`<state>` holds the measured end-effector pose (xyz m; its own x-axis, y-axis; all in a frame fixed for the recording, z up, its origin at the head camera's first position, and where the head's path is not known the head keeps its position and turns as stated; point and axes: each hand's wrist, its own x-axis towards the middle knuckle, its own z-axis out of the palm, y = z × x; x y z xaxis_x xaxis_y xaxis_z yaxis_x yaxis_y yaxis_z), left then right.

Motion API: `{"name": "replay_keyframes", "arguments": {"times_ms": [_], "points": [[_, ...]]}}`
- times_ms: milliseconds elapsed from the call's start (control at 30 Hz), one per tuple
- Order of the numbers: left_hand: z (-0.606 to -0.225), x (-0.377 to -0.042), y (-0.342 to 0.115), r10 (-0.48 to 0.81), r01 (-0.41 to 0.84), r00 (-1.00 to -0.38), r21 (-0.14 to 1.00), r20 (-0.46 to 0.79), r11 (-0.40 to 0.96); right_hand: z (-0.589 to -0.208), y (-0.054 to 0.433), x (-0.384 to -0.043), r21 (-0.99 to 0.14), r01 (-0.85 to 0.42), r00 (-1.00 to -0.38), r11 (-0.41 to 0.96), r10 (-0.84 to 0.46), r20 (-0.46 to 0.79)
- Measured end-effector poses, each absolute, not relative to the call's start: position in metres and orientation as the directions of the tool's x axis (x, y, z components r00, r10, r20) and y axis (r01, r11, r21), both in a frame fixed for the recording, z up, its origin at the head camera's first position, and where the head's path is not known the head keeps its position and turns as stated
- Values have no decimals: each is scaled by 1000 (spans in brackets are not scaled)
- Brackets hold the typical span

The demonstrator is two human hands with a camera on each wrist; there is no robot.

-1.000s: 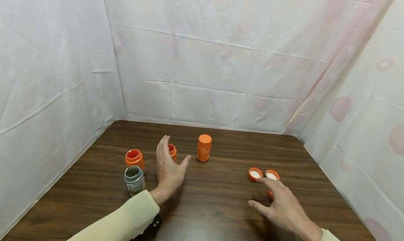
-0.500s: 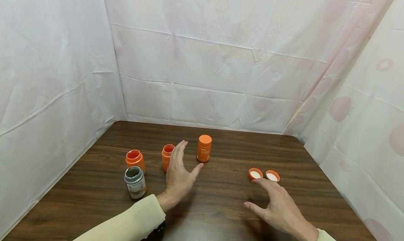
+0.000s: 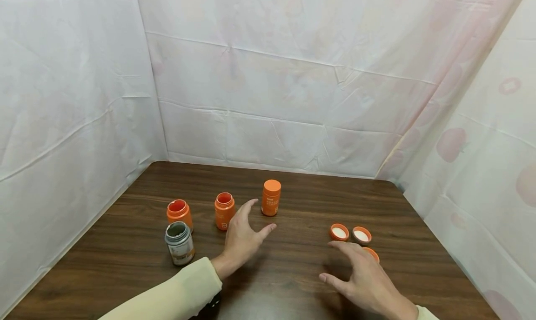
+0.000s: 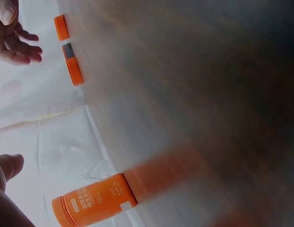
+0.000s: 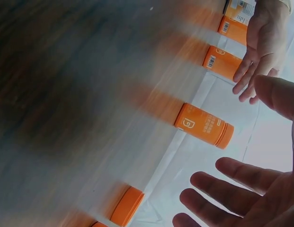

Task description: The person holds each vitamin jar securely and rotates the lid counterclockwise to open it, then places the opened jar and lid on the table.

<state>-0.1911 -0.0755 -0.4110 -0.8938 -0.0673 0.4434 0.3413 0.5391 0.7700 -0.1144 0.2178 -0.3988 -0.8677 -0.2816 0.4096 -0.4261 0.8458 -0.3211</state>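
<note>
My left hand [image 3: 242, 238] hovers over the table with fingers and thumb spread, holding nothing. Just beyond its fingertips stands an orange bottle [image 3: 271, 198] with its orange cap on. Left of that hand is an uncapped orange bottle [image 3: 224, 212], its mouth showing. My right hand [image 3: 365, 278] is held above the table at the right, thumb and fingers apart and nothing between them. Past its fingers lie an orange cap [image 3: 339, 232] and a second cap [image 3: 362, 235] with a darker side, white insides up. A third orange cap [image 3: 371, 253] is partly hidden behind the hand.
Farther left stand another uncapped orange bottle [image 3: 178, 213] and, in front of it, an open grey bottle [image 3: 179, 243]. All of these are on a dark wood table [image 3: 301, 245]. White printed sheets [image 3: 268, 78] hang around the back and sides.
My left hand has moved right and slightly nearer me, away from the uncapped bottles toward the capped one. My right hand has shifted slightly left, showing more of the third cap.
</note>
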Motion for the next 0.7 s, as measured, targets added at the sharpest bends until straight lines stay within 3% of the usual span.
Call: {"name": "replay_keyframes", "arguments": {"times_ms": [433,700], "points": [[-406,-210,-76,-84,235,-952,877,295,419,-397,214,-114,-306,-487,-829,818,-322,458],[-404,-224,-71,-152,213,-946,901,288,378,-396,212,-114,-317,-480,-837,818,-318,446]]}}
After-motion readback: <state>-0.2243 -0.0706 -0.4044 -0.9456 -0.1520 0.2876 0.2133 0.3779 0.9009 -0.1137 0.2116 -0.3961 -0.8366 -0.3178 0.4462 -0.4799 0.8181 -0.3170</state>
